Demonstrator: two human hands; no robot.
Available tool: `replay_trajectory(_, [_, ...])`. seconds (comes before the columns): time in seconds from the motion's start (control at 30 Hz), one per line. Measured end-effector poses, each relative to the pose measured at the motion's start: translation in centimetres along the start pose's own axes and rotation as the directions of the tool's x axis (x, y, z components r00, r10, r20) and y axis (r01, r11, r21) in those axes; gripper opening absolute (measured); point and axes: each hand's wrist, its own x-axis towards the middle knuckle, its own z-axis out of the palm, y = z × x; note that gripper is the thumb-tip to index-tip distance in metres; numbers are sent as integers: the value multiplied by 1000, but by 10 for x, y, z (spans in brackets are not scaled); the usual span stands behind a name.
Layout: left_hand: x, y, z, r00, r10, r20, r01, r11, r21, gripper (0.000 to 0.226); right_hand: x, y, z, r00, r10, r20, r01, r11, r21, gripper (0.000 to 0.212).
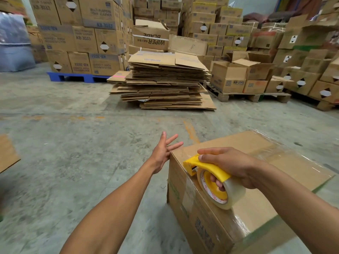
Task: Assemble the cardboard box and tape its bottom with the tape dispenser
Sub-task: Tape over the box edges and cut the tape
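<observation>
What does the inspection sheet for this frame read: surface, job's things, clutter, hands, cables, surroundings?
Surface: bare concrete floor, stained, with orange paint marks.
Job's things: assembled cardboard box on the floor, clear tape across its upward face and over the near edge; yellow tape dispenser with a clear roll at that edge.
Clutter: pile of flattened cartons on the floor; a cardboard piece at the left edge.
Hands: right hand grips the dispenser; left hand, fingers spread, is at the box's far corner.
Cables: nothing seen.
Surroundings: stacked printed cartons on a blue pallet and wooden pallets; wrapped bundle at left.
</observation>
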Motion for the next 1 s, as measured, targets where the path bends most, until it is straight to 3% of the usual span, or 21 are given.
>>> replay_trajectory(0.33, [-2, -17, 3, 998, -60, -2, 60, 996, 69, 71, 1, 0, -1, 1000, 12, -13, -12, 1000, 3, 36])
replay_trajectory(0.43, [-7, -14, 8, 997, 45, -62, -28, 968, 251, 63, 1, -1, -1, 1000, 16, -23, -16, 1000, 3, 35])
replay_trajectory(0.5, [-17, -10, 12, 939, 310, -146, -210, 857, 470, 53, 0, -1, 0, 999, 19, -26, -19, 1000, -1, 35])
replay_trajectory(0.57, [-29, -9, 15, 826, 562, -42, -397, 634, 664, 52, 0, -1, 0, 999, 21, -25, -21, 1000, -4, 36])
replay_trajectory(0.6, [-34, -10, 14, 785, 614, 83, -466, 497, 733, 53, 0, -1, 0, 999, 22, -30, -23, 1000, -7, 35])
replay_trajectory(0.67, [-42, -17, 11, 733, 590, 339, -561, 242, 792, 53, 1, -1, 0, 999, 23, -40, -24, 1000, -17, 35])
replay_trajectory(0.73, [-47, -25, 7, 696, 523, 492, -624, 103, 774, 52, 2, -2, 1, 999, 24, -41, -25, 1000, -18, 31])
replay_trajectory(0.83, [-48, -28, 2, 695, 470, 544, -646, 75, 759, 57, 4, -4, 1, 999, 38, -14, -38, 998, -49, 24])
replay_trajectory(1.0, [-47, -22, -2, 706, 422, 569, -654, 81, 752, 68, 12, -6, 0, 987, 151, 64, -140, 980, -143, 37])
